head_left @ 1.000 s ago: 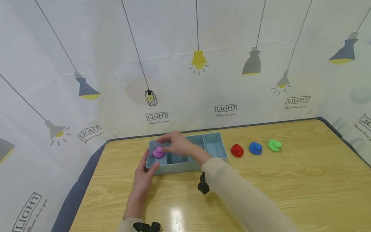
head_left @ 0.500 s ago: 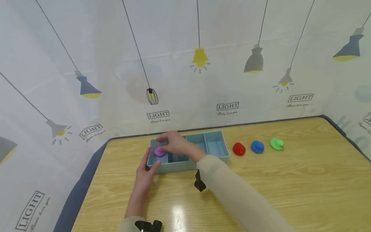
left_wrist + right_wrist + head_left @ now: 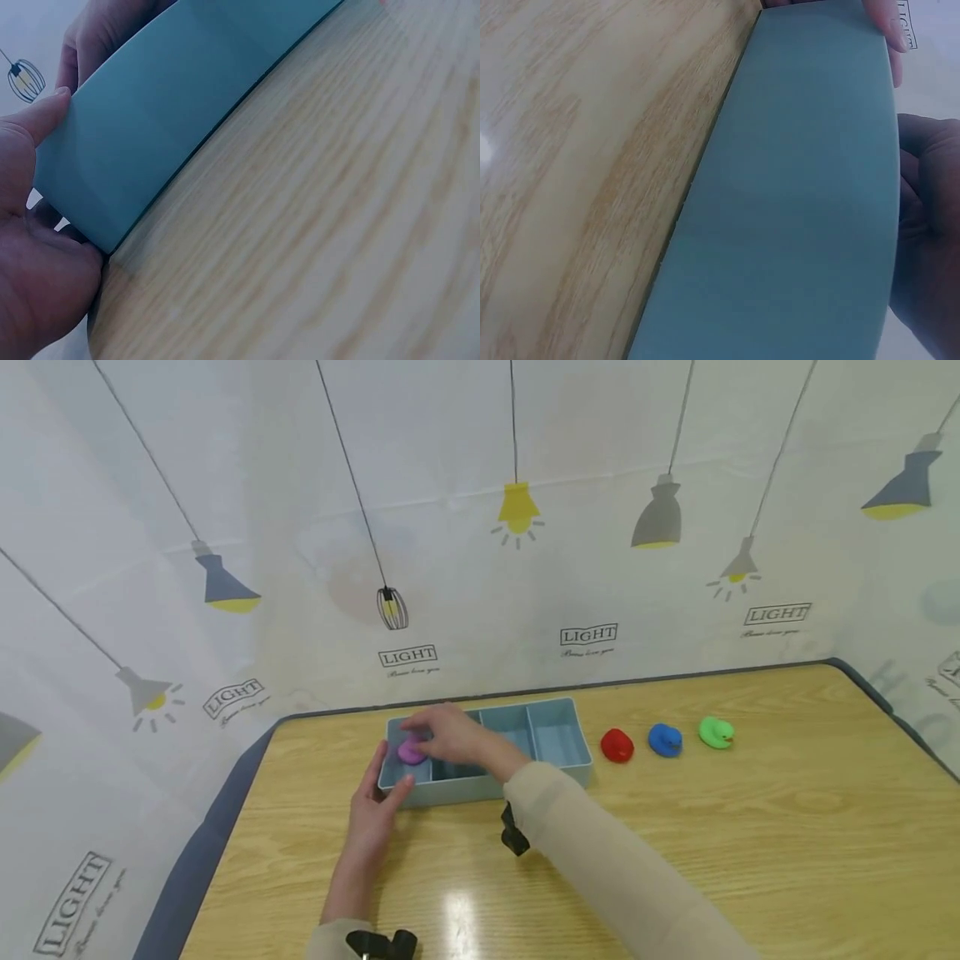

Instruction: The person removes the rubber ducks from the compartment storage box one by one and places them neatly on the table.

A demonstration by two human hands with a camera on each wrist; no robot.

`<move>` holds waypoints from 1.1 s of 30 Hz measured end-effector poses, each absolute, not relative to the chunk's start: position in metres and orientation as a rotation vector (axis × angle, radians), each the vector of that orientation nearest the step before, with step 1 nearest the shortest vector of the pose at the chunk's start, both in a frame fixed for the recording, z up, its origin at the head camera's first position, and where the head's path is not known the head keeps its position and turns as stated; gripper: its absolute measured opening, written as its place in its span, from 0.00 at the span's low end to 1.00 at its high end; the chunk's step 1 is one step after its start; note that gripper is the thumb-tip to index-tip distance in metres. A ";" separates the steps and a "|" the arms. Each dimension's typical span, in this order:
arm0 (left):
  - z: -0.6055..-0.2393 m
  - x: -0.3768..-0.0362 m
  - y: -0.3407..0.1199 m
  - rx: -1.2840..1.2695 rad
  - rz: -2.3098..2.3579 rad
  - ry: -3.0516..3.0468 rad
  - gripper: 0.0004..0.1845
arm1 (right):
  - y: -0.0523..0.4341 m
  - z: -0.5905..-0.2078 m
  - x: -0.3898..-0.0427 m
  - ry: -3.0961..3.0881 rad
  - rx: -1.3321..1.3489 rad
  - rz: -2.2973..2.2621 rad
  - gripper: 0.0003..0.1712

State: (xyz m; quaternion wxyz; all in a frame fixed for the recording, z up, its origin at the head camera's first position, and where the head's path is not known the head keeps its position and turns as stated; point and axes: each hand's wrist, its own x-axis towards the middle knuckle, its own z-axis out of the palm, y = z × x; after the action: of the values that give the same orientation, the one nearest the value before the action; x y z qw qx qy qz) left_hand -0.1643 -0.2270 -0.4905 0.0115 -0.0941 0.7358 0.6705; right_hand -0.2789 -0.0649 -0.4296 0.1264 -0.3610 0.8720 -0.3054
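Observation:
A pale blue divided box [image 3: 465,792] stands on the wooden table. My left hand [image 3: 372,810] grips its left end, thumb on the front corner and fingers along the side; the left wrist view shows the thumb [image 3: 49,116] against the box wall. A purple toy duck [image 3: 409,752] is in the leftmost compartment. Above it, my right hand [image 3: 453,735] pinches the duck between thumb and fingers, partly covering it. In the right wrist view the box's front wall [image 3: 802,180] hides those fingertips and the duck.
To the right of the box, a red toy duck [image 3: 617,746], a blue one [image 3: 665,740] and a green one [image 3: 717,732] lie in a row. A white sheet printed with lamps [image 3: 465,568] hangs behind the table's far edge.
My right hand has come slightly lower over the purple duck and covers more of it. The left hand keeps its grip on the box. The head view has shifted a little.

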 end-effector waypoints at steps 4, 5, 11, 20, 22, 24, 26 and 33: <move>-0.492 -0.165 -0.229 -0.295 2.103 2.292 0.39 | -0.068 -0.429 -0.279 2.542 -1.118 -0.815 0.29; -0.492 -0.165 -0.229 -0.293 2.105 2.292 0.39 | -0.068 -0.429 -0.279 2.542 -1.123 -0.797 0.29; -0.492 -0.168 -0.227 -0.280 2.096 2.290 0.39 | -0.067 -0.429 -0.282 2.548 -1.143 -0.725 0.30; -0.492 -0.168 -0.225 -0.246 2.116 2.298 0.40 | -0.070 -0.425 -0.281 2.538 -1.116 -0.736 0.30; -0.491 -0.168 -0.226 -0.253 2.101 2.309 0.39 | -0.072 -0.423 -0.280 2.523 -1.111 -0.756 0.31; -0.491 -0.168 -0.226 -0.262 2.090 2.319 0.39 | -0.073 -0.423 -0.280 2.514 -1.107 -0.773 0.31; -0.491 -0.167 -0.227 -0.284 2.070 2.321 0.39 | -0.074 -0.423 -0.280 2.512 -1.103 -0.782 0.30; -0.491 -0.164 -0.227 -0.293 2.091 2.294 0.40 | -0.074 -0.425 -0.280 2.507 -1.074 -0.783 0.30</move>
State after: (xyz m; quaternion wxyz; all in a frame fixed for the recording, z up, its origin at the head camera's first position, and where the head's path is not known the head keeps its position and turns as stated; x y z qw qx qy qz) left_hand -0.1638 -0.2273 -0.4909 0.0118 -0.0941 0.7358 0.6705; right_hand -0.2797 -0.0745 -0.4245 0.1515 -0.3743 0.8733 -0.2728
